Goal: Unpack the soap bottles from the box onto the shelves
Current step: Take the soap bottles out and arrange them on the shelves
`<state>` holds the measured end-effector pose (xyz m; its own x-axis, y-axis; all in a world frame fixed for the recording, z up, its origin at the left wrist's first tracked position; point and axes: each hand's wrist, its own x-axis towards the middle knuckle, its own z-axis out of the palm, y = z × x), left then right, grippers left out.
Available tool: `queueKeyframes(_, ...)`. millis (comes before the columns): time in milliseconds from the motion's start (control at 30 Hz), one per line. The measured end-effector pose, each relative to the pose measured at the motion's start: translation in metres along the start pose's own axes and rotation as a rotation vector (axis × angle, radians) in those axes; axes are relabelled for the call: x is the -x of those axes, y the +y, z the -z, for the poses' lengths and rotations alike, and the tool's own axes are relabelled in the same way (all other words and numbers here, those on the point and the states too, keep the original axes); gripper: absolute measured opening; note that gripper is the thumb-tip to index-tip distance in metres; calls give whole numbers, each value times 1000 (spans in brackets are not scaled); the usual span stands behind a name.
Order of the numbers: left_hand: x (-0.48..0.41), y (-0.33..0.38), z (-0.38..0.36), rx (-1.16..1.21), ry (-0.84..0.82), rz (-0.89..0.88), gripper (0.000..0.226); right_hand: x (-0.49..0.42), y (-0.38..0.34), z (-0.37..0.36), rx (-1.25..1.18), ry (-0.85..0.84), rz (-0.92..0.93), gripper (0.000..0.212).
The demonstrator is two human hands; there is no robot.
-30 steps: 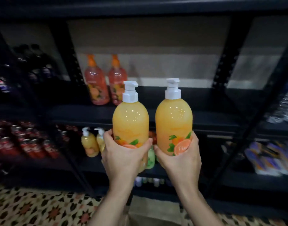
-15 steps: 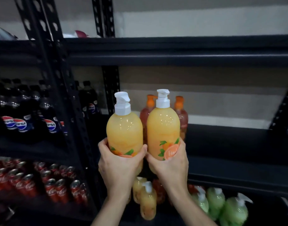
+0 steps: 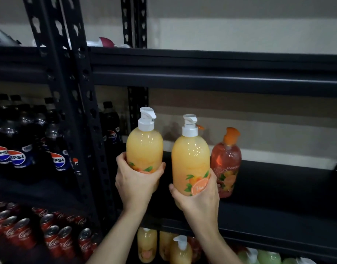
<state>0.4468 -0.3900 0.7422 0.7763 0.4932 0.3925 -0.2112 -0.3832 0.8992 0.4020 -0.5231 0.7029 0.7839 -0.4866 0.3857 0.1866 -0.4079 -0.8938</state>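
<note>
Two orange soap bottles held upright before the dark middle shelf [image 3: 278, 187], long axes vertical, white pumps on top. Left hand [image 3: 135, 180] wrapped around the base of the left bottle [image 3: 144, 147], spout pointing right. Right hand [image 3: 200, 199] closed on the lower part of the right bottle [image 3: 190, 162], slightly lower. Just beside it, a red soap bottle [image 3: 226, 161] standing on the shelf. Pepsi bottles [image 3: 17, 149] and Coca-Cola cans [image 3: 23, 233] at left.

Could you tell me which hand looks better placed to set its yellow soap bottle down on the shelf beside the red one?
Probably the right hand: its yellow bottle is held low, next to the red soap bottle over the shelf. The left hand holds its bottle higher, near the upright.
</note>
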Motion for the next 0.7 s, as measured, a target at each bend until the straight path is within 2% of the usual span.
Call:
queueKeyframes(400, -25, -38, -27, -60, -26, 32, 97, 4, 12, -5, 42, 45, 0, 110)
queueKeyframes(700, -25, -60, -37, -95, -39, 129, 100, 7, 21, -7, 68, 60, -28, 114)
